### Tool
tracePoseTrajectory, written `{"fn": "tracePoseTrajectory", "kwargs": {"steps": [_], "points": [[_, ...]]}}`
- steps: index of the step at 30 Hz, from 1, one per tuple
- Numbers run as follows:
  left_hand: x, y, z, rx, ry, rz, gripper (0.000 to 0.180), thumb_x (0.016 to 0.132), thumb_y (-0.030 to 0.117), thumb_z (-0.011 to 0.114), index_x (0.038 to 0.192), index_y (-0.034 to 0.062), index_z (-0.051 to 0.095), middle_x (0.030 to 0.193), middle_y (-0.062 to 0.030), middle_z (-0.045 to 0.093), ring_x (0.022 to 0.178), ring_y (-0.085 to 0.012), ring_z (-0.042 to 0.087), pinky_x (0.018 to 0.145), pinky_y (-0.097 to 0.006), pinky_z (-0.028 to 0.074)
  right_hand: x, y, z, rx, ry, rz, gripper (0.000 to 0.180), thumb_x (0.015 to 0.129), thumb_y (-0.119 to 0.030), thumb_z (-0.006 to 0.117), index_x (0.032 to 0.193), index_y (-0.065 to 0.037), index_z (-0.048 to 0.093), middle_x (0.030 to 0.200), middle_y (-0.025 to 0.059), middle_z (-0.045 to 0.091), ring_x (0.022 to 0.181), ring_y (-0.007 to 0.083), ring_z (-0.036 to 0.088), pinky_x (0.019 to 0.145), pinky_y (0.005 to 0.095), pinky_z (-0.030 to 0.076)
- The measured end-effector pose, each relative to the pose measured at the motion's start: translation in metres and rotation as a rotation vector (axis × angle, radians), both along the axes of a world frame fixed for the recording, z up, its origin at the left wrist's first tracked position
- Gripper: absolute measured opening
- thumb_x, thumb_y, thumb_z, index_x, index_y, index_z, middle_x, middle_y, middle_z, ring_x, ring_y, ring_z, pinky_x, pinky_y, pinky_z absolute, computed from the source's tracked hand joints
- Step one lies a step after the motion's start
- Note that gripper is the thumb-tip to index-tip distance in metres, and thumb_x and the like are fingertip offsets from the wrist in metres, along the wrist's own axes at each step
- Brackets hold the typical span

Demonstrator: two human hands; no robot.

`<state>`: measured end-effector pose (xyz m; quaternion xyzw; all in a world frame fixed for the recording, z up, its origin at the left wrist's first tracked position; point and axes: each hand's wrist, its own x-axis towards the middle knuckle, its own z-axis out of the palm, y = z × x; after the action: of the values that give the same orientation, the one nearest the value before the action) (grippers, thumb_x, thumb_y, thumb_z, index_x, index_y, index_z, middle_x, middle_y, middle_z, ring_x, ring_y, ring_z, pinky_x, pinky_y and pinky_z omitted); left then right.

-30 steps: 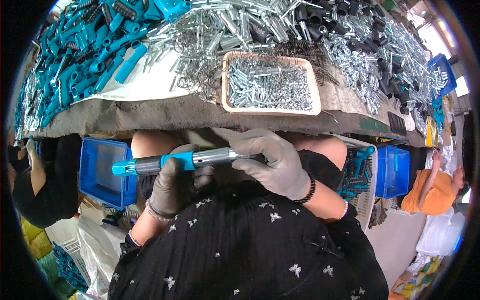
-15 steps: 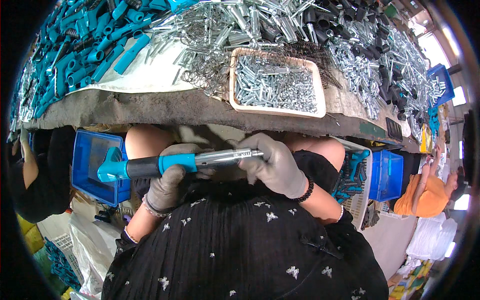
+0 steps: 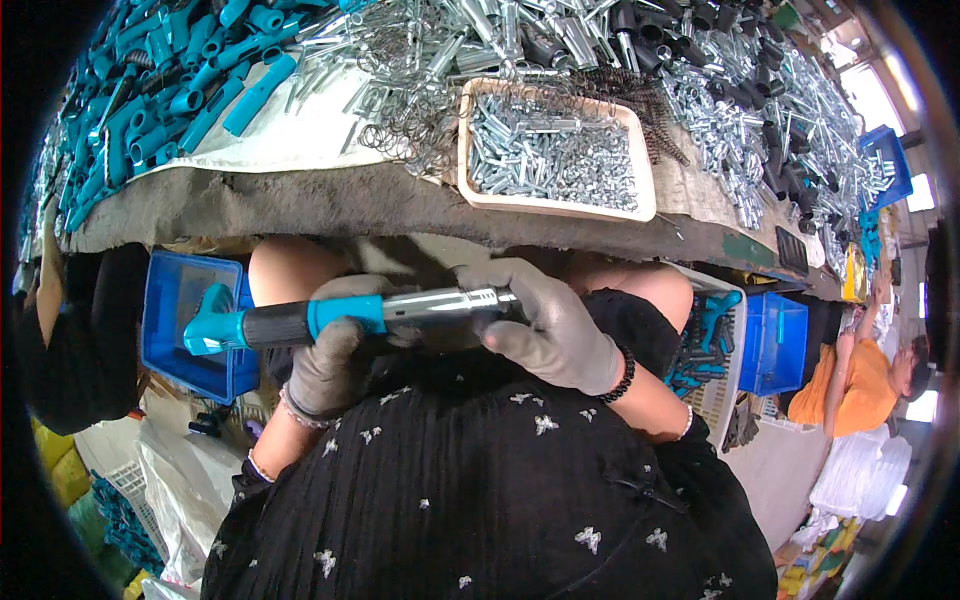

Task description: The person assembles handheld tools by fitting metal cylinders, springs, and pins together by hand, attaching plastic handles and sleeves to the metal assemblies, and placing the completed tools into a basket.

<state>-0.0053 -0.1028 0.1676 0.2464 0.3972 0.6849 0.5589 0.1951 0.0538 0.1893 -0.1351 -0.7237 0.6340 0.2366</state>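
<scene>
A tool with a teal angled handle end, black grip, teal collar and shiny metal tube lies level across my lap. Around its teal collar my left hand is closed, in a grey glove. My right hand, gloved likewise, closes on the tube's tip at the other end, its thumb below and fingers above. The very tip is partly hidden by that hand, and the tube looks slightly blurred.
Ahead, the cloth-covered table bears a cream tray of small metal parts. Piles of teal handles, springs and metal tubes surround it. Blue bins flank me. People sit at far left and right.
The tool has shifted slightly left and turned about its length, showing its handle end and tube from another side. My right hand's fingers have changed position around the tip.
</scene>
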Motion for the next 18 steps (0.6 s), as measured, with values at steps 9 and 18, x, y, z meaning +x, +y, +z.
{"fn": "tracePoseTrajectory", "kwargs": {"steps": [9, 18], "points": [[0.016, 0.023, 0.015, 0.032, 0.043, 0.066, 0.023, 0.095, 0.022, 0.065, 0.103, 0.0020, 0.059, 0.086, -0.0096, 0.065, 0.078, -0.0167, 0.062, 0.071, -0.032, 0.051, -0.016, 0.011, -0.010, 0.974, 0.053, -0.046, 0.036, 0.090, -0.027, 0.074, 0.114, -0.004, 0.060, 0.088, 0.0119, 0.066, 0.078, 0.0229, 0.068, 0.066, 0.0324, 0.053], [0.004, 0.010, 0.029, -0.099, 0.145, 0.147, 0.021, 0.093, 0.015, 0.064, 0.106, 0.0011, 0.058, 0.096, -0.0141, 0.069, 0.078, -0.0183, 0.065, 0.072, -0.033, 0.054, -0.037, 0.001, 0.004, 0.262, -0.187, 0.039, 0.037, 0.095, -0.036, 0.066, 0.100, 0.000, 0.058, 0.082, 0.0112, 0.064, 0.070, 0.0195, 0.066, 0.058, 0.0337, 0.049]]}}
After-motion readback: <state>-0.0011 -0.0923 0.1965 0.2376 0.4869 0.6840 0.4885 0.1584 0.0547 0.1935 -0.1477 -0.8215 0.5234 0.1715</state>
